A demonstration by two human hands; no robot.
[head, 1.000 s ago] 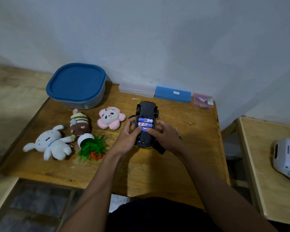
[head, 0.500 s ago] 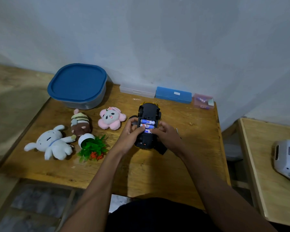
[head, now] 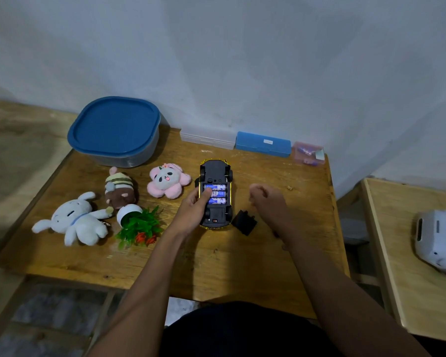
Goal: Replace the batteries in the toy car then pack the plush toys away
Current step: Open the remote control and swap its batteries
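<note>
Right hand (head: 267, 202) has left the toy car (head: 216, 171), fingers (head: 256, 189) curled; left hand (head: 194, 211) grips it.

A plastic plant (head: 139, 224) is lying tipped over (its pot (head: 128, 211) is white); a blue case (head: 263, 144) is sitting against the wall (head: 242, 60).

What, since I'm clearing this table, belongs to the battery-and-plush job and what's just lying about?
Job: toy car, batteries, black cover, white bunny plush, striped plush, pink plush, probably blue-lidded tub.
Lying about: potted plant, clear case, blue case, white device.
</note>
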